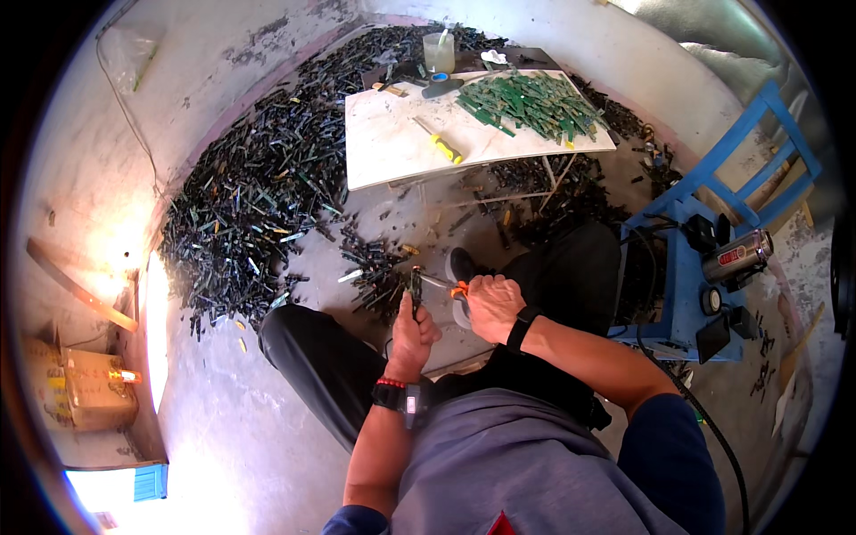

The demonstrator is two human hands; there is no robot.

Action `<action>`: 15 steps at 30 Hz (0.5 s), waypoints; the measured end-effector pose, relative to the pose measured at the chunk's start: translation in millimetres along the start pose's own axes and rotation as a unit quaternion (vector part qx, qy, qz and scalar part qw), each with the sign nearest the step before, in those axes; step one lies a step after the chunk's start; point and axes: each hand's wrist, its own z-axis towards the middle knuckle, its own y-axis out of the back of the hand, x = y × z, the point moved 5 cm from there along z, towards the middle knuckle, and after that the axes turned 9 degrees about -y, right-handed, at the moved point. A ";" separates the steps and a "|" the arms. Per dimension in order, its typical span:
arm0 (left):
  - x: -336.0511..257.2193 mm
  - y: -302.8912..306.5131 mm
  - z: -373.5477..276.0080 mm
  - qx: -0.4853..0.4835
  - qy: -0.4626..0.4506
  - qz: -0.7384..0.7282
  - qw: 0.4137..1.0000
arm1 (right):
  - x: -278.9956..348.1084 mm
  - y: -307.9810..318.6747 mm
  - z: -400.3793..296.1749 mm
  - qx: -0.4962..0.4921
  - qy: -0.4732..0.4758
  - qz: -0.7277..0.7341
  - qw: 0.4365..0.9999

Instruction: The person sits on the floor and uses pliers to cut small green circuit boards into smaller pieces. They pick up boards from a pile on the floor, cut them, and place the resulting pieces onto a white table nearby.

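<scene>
My left hand [413,334] grips a narrow dark strip-like part [416,286], holding it upright between thumb and fingers. My right hand [496,307] is closed around the orange-and-black handle of a metal-shafted hand tool [459,289]. The tool's shaft points left and meets or nearly meets the upper end of the strip; exact contact is too small to tell. Both hands are in front of my lap, between my spread knees. Beneath and beyond them, a small heap of dark strip parts [374,267] lies on the concrete floor.
Ahead stands a low white-topped table [388,144] bearing green circuit-board strips [535,103], a yellow-handled screwdriver [445,147] and a cup [439,57]. A large heap of dark strips [247,194] spreads along the left wall. Right are a blue chair [725,187], a metal flask [737,256] and a cable [709,421].
</scene>
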 end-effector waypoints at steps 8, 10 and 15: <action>-0.1 -0.5 -1.0 -0.043 -0.021 0.059 0.997 | 11.7 1.0 0.5 -0.019 -0.001 -0.046 0.999; -1.7 -0.5 -2.4 -0.050 -0.030 0.067 0.996 | 17.5 11.0 0.3 -0.017 0.019 -0.051 0.998; -3.1 -1.8 -0.5 -0.059 -0.042 0.098 0.993 | 10.4 3.0 7.3 0.025 -0.008 0.004 1.000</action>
